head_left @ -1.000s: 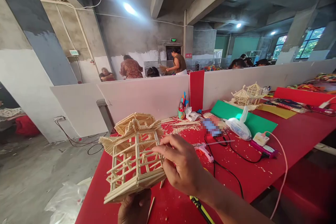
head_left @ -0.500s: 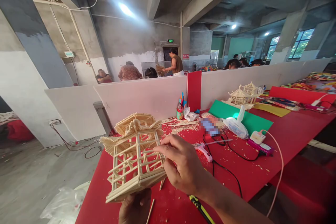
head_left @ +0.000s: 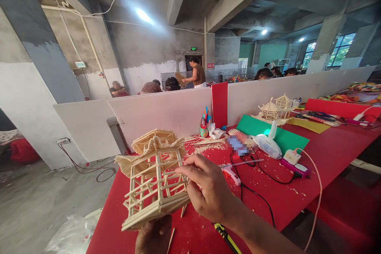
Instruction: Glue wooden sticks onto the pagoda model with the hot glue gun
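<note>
My left hand supports a pavilion model from below, its fingers partly hidden under the base. The model is made of pale thin wooden sticks, with an open lattice frame and a flared roof, and is tilted above the table. At its right side my right hand is closed in a pinch, the index fingertip against the frame. A short thin wooden stick runs from the fingertips into the lattice; its far end is hard to make out among the bars.
On the red table lie a pink-and-white glue gun, a yellow-black cutter, loose sticks and shavings. Further back stand a pen cup, a plastic bag, a purple power strip and other stick pavilions. People work beyond the white partition.
The model and both hands have shifted very slightly right in view. My right hand keeps its pinch at the frame. Behind the partition, a person in a patterned top has sunk lower.
</note>
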Available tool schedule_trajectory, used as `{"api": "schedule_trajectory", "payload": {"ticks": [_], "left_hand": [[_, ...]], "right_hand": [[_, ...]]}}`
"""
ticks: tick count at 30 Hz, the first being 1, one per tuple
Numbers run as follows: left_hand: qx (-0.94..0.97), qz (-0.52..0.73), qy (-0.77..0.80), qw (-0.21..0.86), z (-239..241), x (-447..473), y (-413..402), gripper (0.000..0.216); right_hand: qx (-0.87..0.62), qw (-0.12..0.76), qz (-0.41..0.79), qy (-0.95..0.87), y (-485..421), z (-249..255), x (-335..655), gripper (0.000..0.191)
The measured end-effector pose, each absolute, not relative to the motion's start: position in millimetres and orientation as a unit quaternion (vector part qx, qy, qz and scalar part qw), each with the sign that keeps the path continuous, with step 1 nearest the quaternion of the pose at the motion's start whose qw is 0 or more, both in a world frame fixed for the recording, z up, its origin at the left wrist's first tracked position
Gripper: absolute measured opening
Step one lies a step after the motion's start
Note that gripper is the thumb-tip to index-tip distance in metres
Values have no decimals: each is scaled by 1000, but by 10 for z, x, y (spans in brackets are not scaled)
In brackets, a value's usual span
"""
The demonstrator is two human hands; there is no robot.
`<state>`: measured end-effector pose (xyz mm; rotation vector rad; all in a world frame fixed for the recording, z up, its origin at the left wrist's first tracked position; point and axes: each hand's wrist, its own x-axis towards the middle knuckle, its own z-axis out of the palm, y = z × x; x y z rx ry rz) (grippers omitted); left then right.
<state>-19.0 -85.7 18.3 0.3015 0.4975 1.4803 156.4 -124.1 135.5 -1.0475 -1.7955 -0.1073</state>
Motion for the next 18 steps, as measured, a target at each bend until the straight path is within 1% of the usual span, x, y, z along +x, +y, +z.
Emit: {"api": "schedule_trajectory", "payload": {"ticks": [4,9,14,18], "left_hand": [[132,653,219,713,137,-210,-826,39],[139,661,214,706,202,-157,-835,39],[131,663,232,699,243,-125,-847,47],[127,665,241,696,222,-123,-835,41]], "right_hand": [[-437,506,-48,-742,-1243,1367,1570,48],[-442,503,-52,-741,-1256,1363,1585,48],[-441,510,-50,-737,-1257,1362,1581,48],[-444,508,-47,-736,-1246,1367,1580,49]]}}
